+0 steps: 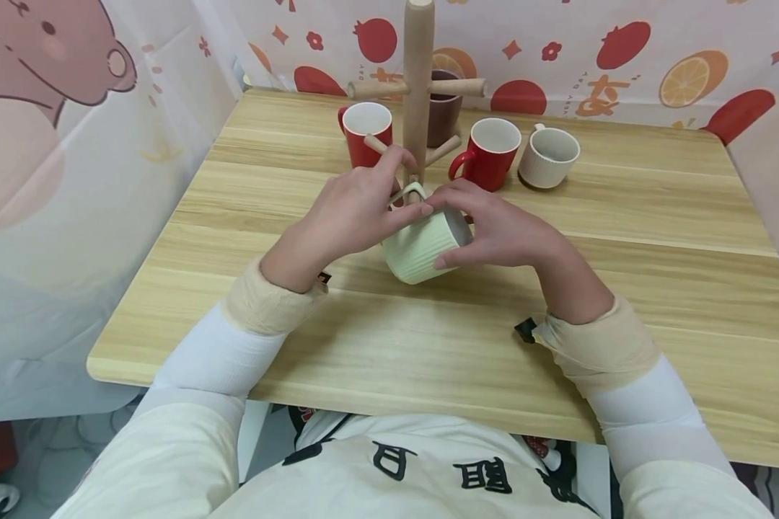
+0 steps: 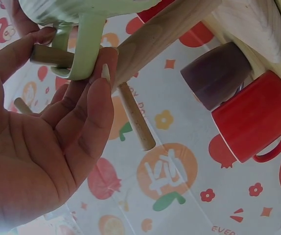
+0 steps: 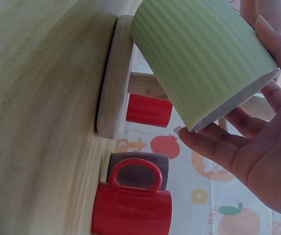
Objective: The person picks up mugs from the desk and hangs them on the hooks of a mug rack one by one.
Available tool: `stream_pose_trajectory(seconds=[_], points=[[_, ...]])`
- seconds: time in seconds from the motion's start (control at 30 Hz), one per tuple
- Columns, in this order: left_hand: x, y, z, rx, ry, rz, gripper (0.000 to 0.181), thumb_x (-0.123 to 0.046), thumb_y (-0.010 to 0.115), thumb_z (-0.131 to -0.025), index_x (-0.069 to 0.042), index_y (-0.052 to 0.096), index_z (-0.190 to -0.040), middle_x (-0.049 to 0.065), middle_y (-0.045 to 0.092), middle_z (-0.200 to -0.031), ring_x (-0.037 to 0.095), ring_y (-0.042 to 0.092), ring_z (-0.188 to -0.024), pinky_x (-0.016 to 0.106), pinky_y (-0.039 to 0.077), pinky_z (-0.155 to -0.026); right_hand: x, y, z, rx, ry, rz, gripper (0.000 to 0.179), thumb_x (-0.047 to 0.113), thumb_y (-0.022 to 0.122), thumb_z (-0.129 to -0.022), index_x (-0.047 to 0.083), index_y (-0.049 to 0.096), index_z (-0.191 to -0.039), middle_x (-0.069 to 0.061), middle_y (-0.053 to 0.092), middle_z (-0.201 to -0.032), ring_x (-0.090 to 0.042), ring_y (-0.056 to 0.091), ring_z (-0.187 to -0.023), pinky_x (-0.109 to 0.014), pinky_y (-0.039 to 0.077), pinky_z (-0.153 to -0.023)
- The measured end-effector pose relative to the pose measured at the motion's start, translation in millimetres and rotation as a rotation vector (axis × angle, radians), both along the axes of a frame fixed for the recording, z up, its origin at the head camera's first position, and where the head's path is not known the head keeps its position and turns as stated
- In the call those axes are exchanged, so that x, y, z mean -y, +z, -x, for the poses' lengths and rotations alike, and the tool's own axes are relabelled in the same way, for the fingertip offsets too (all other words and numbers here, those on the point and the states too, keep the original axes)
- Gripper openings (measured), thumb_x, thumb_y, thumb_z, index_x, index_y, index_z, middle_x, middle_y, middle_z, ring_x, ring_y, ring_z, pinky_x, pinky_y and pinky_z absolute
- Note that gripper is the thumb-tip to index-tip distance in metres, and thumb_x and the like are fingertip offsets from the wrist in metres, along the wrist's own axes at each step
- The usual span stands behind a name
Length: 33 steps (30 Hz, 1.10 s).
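Observation:
A pale green ribbed mug point(image 1: 417, 252) hangs tilted at the front of a wooden mug tree point(image 1: 418, 79). In the left wrist view a peg point(image 2: 50, 56) of the tree passes through the loop of its handle point(image 2: 87, 46). My left hand point(image 1: 353, 209) pinches the mug at this handle, thumb and fingers close around the peg. From the other side my right hand point(image 1: 503, 223) grips the mug near its rim, the thumb along the ribbed wall and the fingers at the far edge, as the right wrist view also shows.
Behind the tree stands a dark brown mug point(image 1: 444, 112). One red mug point(image 1: 366, 130) is to its left, another red mug point(image 1: 490, 151) to its right, beside a white cup point(image 1: 548, 157). More pegs point(image 1: 457, 87) stick out from the post above my hands. A printed curtain borders the wooden table point(image 1: 656, 288).

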State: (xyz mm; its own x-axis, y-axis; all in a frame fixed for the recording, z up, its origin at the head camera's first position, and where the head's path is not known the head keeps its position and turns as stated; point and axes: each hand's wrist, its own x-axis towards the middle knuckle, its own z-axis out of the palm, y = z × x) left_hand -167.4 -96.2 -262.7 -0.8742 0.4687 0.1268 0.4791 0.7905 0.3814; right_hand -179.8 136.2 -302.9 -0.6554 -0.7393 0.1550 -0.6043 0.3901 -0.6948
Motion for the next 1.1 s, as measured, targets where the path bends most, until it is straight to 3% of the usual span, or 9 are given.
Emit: stream_pose_trajectory(seconds=[0.4, 0.77, 0.97, 1.1], points=[[1.5, -3.5, 4.9, 0.050, -0.022, -0.017, 0.054, -0.048, 0.067, -0.090, -0.018, 0.044, -0.128, 0.000, 0.062, -0.087, 0.016, 0.060, -0.079, 0.036, 0.048, -0.065, 1.6, 3.8, -1.7, 0.091, -0.072, -0.031, 0.066, 0.025, 0.086, -0.076, 0.018, 0.055, -0.134, 0.003, 0.049, -0.132, -0.015, 0.042, -0.122, -0.041, 0.046, -0.095], [2.4, -2.5, 7.8, 0.103, -0.064, -0.098, 0.051, -0.040, 0.070, -0.090, -0.014, 0.045, -0.127, 0.003, 0.062, -0.094, 0.017, 0.059, -0.087, 0.035, 0.050, -0.074, 4.5, -0.3, 3.1, 0.294, -0.086, 0.015, 0.068, 0.022, 0.085, -0.078, 0.020, 0.048, -0.135, 0.003, 0.043, -0.136, -0.019, 0.042, -0.128, -0.047, 0.048, -0.102], [1.9, -1.9, 8.3, 0.110, -0.058, -0.106, 0.047, -0.041, 0.070, -0.090, -0.015, 0.050, -0.124, 0.004, 0.063, -0.099, 0.019, 0.059, -0.090, 0.036, 0.049, -0.076, 6.7, -2.8, 5.3, 0.316, -0.058, 0.033, 0.066, 0.020, 0.083, -0.079, 0.019, 0.047, -0.135, 0.005, 0.046, -0.136, -0.017, 0.040, -0.136, -0.046, 0.046, -0.104], [2.2, -2.9, 9.3, 0.103, -0.057, -0.119, 0.044, -0.042, 0.070, -0.089, -0.016, 0.053, -0.120, 0.003, 0.063, -0.103, 0.018, 0.059, -0.094, 0.036, 0.050, -0.080, 8.3, -3.6, 6.0, 0.276, -0.030, 0.023, 0.063, 0.018, 0.080, -0.082, 0.018, 0.047, -0.136, 0.005, 0.047, -0.138, -0.016, 0.038, -0.139, -0.049, 0.042, -0.108]])
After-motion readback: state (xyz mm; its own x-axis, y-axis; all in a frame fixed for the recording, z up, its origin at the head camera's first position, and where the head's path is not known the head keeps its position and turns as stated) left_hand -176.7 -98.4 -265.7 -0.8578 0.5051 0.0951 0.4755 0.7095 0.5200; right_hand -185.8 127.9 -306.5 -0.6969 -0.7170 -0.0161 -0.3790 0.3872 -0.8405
